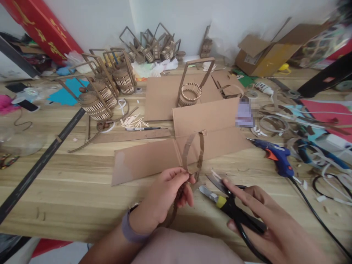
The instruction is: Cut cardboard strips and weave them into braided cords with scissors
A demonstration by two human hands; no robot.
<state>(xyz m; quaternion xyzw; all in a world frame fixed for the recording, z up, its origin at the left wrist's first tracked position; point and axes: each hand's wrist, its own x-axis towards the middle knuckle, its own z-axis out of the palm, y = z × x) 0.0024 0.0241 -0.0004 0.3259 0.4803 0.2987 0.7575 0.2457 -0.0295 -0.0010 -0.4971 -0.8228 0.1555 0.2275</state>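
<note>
No word or number could be read with certainty. Large gold characters [41, 31] ran along the red panel [62, 46] at the upper left, slanted and too blurred to make out. A pale label [249, 59] was stuck on the open cardboard box [265, 58] at the upper right, its print too small to read. The black tube [316, 81] at the right bore a small reddish label [329, 79], likewise illegible.

one pair of scissors [231, 200], one glue gun [279, 156], one open cardboard box [255, 60]
</note>
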